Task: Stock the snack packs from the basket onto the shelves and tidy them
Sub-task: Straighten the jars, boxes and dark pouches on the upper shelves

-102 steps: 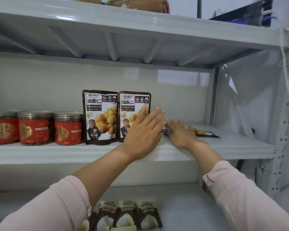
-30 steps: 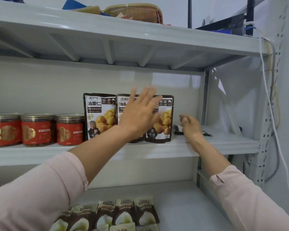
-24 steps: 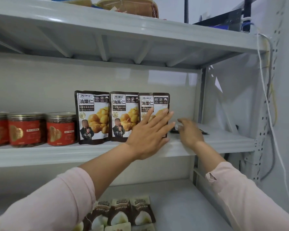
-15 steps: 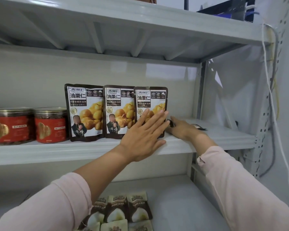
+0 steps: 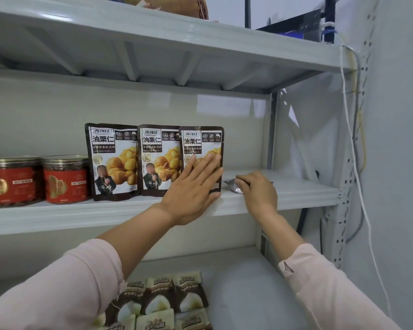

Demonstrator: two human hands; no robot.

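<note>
While the third pack [image 5: 202,148] is steadied by the flat, open left hand [image 5: 193,189], the lying pack [image 5: 234,186] under the right hand [image 5: 258,189], its grip unclear, should be stood alongside.

flat pack [image 5: 234,186] mostly hidden under right hand [image 5: 258,189], basket [image 5: 177,5] cut off by top edge

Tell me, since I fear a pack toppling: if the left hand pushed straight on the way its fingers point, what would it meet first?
The left hand already lies flat against the rightmost standing chestnut pack, fingers angled up and right. Straight on, it would press that pack first, probably toward the shelf's back wall; how far behind it stands is unclear.
</note>
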